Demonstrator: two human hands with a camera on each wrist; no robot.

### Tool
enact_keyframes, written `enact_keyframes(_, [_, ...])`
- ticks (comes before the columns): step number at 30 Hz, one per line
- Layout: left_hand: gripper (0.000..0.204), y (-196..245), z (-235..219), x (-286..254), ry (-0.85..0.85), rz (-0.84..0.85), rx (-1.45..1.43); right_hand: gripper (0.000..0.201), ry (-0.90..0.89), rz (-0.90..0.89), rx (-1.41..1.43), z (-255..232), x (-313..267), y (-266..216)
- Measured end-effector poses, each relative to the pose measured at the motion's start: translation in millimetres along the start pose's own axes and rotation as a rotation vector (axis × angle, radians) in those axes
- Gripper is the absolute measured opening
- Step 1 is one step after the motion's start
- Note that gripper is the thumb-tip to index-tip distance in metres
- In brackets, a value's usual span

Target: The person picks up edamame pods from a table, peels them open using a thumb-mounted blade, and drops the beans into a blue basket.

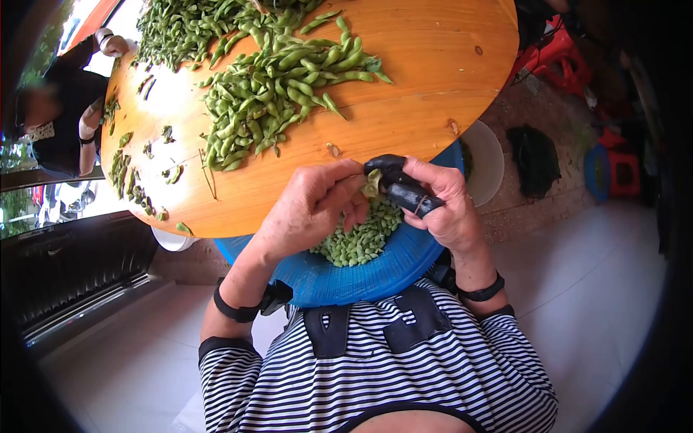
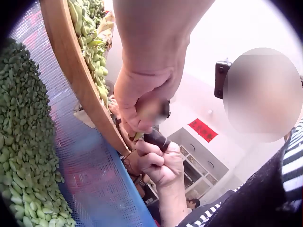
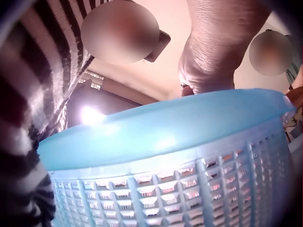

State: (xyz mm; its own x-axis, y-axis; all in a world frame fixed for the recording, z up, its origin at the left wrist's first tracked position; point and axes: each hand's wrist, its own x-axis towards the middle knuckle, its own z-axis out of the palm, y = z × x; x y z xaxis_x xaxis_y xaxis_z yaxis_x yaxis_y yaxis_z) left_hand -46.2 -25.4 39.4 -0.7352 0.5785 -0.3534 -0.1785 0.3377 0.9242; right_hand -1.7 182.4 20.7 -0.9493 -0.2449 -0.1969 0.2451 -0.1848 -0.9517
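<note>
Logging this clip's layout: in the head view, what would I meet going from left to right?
Person in dark clothes → left hand → green piece at the fingertips → right hand → dark bundle on the floor → blue container.

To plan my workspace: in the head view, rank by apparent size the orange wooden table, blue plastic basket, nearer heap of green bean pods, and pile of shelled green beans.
1. Wooden table
2. Blue basket and nearer pod heap: unsure; basket partly hidden
3. Shelled bean pile
</note>
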Motion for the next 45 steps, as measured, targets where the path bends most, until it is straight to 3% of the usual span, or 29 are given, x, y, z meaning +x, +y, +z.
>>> enact_keyframes(2, [0.022,-6,0,0,0.002,0.034,-0.406,0.036,0.018,0.019,0.139,-2,1,1])
enact_keyframes(3, [0.022,-7,2,1,0.002,0.035,-0.406,0.035,0.037,0.037,0.278,-3,2,2])
enact_keyframes(5, [0.024,-10,11,4,0.112,0.060,-0.684,0.034,0.072,-0.018,0.362,2,4,11])
enact_keyframes(7, [0.024,-17,19,6,0.117,0.102,-0.720,0.033,0.103,-0.072,0.444,3,4,13])
enact_keyframes(10, [0.024,-19,28,7,0.164,0.121,-0.763,0.031,0.092,-0.063,0.319,8,5,4])
enact_keyframes(13, [0.012,-9,34,6,0.225,0.045,-0.687,0.033,0.209,-0.275,-0.350,27,4,-10])
enact_keyframes(17, [0.017,-10,33,5,0.236,0.110,-0.604,0.034,0.233,-0.461,-0.520,20,9,4])
enact_keyframes(19, [0.026,-13,32,6,0.217,0.122,-0.664,0.033,0.204,-0.291,-0.233,24,9,-1])
enact_keyframes(20, [0.026,-13,31,6,0.217,0.121,-0.666,0.033,0.203,-0.289,-0.234,22,8,-1])
enact_keyframes(22, [0.028,-11,27,6,0.165,0.065,-0.790,0.033,0.046,-0.058,0.233,12,7,-1])
enact_keyframes(23, [0.028,-9,24,4,0.165,0.065,-0.790,0.032,-0.019,-0.037,0.413,6,9,8])
enact_keyframes(24, [0.028,-7,21,3,0.119,0.044,-0.805,0.032,-0.018,-0.037,0.413,-1,12,13])
enact_keyframes(26, [0.029,-8,15,2,0.074,0.023,-0.820,0.033,-0.199,0.098,0.753,-11,17,19])
enact_keyframes(27, [0.028,-10,12,2,-0.019,0.024,-0.889,0.039,-0.145,0.108,0.839,-10,16,22])
enact_keyframes(28, [0.028,-11,10,3,-0.113,0.025,-0.955,0.039,-0.147,0.109,0.839,-11,17,25])
enact_keyframes(30, [0.027,-14,12,4,-0.089,0.026,-0.957,0.041,-0.108,0.167,0.862,-16,18,31])
enact_keyframes(34, [0.026,-14,19,3,-0.039,0.050,-0.986,0.036,-0.102,0.117,0.880,-16,17,30])
enact_keyframes(37, [0.024,-11,23,2,0.003,0.033,-0.988,0.034,-0.218,0.016,0.677,-14,14,20])
enact_keyframes(39, [0.022,-15,25,3,-0.001,0.045,-1.016,0.033,0.003,-0.054,0.344,-3,6,6])
enact_keyframes(40, [0.021,-18,26,3,-0.006,0.058,-1.043,0.033,0.004,-0.053,0.345,3,4,0])
enact_keyframes(42, [0.022,-25,25,5,-0.041,0.086,-1.066,0.035,0.161,-0.251,-0.229,13,2,-8])
enact_keyframes(45, [0.023,-37,28,9,-0.091,0.148,-1.114,0.037,0.187,-0.392,-0.323,12,0,1])
